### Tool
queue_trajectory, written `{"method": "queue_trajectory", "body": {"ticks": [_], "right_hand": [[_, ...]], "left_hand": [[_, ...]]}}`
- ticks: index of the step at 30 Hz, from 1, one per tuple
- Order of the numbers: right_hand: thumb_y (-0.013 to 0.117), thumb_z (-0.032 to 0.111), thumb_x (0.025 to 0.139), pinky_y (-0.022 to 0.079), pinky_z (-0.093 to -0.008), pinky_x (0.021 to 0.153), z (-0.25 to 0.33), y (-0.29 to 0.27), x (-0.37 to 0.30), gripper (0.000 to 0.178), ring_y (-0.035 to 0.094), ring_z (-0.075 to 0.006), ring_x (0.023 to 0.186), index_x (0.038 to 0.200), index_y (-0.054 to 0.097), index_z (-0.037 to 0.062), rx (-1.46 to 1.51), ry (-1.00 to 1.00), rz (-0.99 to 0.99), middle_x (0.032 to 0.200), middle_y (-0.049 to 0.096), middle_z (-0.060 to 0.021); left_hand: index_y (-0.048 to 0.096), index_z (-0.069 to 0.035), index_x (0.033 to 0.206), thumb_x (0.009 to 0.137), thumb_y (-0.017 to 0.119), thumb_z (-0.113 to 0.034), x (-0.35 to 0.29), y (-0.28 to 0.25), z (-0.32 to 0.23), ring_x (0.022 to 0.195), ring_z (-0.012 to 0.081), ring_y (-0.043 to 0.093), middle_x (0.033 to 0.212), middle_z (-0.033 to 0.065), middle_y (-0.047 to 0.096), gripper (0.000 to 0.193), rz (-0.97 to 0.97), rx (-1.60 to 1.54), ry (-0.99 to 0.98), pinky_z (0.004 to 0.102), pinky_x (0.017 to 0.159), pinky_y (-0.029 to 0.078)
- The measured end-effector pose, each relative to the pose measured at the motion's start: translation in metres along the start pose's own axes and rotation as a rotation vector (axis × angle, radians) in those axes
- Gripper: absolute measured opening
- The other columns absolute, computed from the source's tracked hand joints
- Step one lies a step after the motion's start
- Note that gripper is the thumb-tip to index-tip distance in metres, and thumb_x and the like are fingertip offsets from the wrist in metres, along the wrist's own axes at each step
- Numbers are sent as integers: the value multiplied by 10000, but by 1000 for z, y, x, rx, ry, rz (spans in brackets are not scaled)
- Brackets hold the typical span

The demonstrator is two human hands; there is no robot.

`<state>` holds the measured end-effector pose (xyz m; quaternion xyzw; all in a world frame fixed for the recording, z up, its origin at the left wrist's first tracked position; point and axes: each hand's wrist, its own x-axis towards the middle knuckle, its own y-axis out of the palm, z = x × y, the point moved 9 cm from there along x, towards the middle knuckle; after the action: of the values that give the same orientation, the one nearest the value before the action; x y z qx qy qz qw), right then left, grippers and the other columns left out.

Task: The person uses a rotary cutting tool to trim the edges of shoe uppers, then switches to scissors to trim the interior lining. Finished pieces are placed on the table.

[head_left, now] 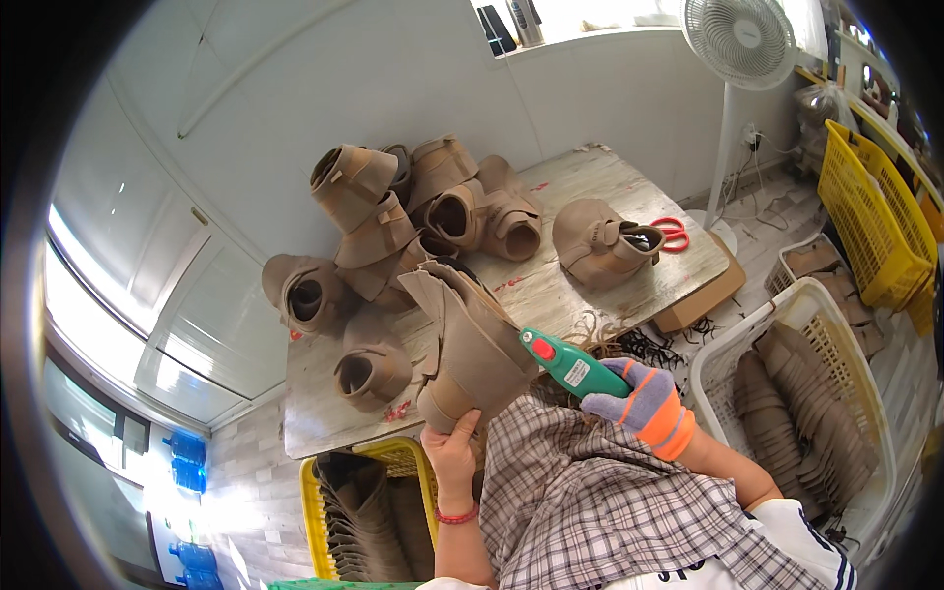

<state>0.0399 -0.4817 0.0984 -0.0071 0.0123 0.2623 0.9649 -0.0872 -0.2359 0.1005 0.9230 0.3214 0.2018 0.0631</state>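
My bare left hand, a red bracelet on its wrist, grips the lower edge of a brown shoe upper and holds it up over the table's near edge. In a grey and orange glove, my right hand is wrapped round the handle of a green handheld power cutter with a red button. The tool's tip meets or nearly meets the right edge of the upper; exact contact I cannot tell. More brown shoe uppers lie heaped on the table behind, and a single upper sits apart to the right.
Red-handled scissors lie on the worn table. A yellow basket of brown pieces stands below left, a white basket of stacked pieces at right. Dark scraps hang near the table edge. A white fan stands behind.
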Motion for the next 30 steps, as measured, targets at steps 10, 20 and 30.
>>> {"method": "queue_trajectory", "body": {"ticks": [10, 20, 30], "right_hand": [[832, 294, 770, 502, -206, 649, 7, -14, 6, 524, 597, -50, 729, 1131, 627, -24, 92, 82, -35, 898, 681, -31], [810, 321, 793, 468, -206, 608, 7, -42, 23, 453, 551, -33, 672, 1066, 662, -8, 75, 77, -96, 775, 653, -2], [757, 272, 848, 429, -201, 538, -36, -141, -2, 343, 553, -54, 607, 1023, 635, 3, 162, 77, -484, 756, 627, 5]], "left_hand": [[679, 42, 885, 783, 641, 76, -12, 32, -23, 663, 285, 634, 772, 151, 668, 114, 249, 656, 381, 356, 612, 476], [676, 16, 894, 706, 646, 75, -36, 50, -12, 760, 389, 624, 827, 166, 655, 200, 449, 888, 591, 428, 669, 484], [648, 39, 1066, 796, 671, 6, 65, 156, 16, 1161, 391, 481, 1177, 207, 573, 273, 317, 1127, 615, 425, 948, 403]]}}
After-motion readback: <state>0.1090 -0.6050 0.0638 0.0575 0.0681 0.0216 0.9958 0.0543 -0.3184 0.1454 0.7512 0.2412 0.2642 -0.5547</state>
